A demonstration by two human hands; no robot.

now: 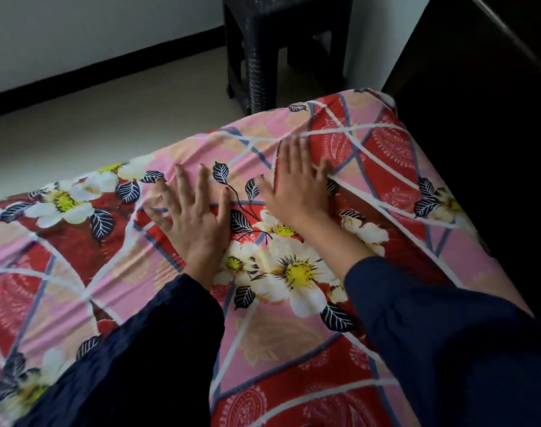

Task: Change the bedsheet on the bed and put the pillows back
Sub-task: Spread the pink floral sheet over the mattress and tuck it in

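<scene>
Bedsheet (pixel 278 334) cloth, pink and red with white flowers and dark leaves, lies spread over the bed (pixel 381 103) and fills the lower two thirds of the frame, running up to the corner at the upper right. Both hands lie flat on it near the centre. The left hand (pixel 195 211) has its fingers spread wide and pressed to the fabric. The right hand (pixel 297 186), just beside it and nearer the corner, lies palm down with fingers straight and closer together. Neither has hold of anything.

Shallow creases fan out from under the palms, so the sheet looks thin, light and soft. It should slide easily over the mattress and bunch if pushed too hard. Flat palms suit the smoothing. To pull it tight, I would pinch the hem at the corner or along the far edge, where it drops towards the floor (pixel 109 118).

No pillows are in view. A black stool (pixel 263 57) stands on the floor at the upper centre.
</scene>
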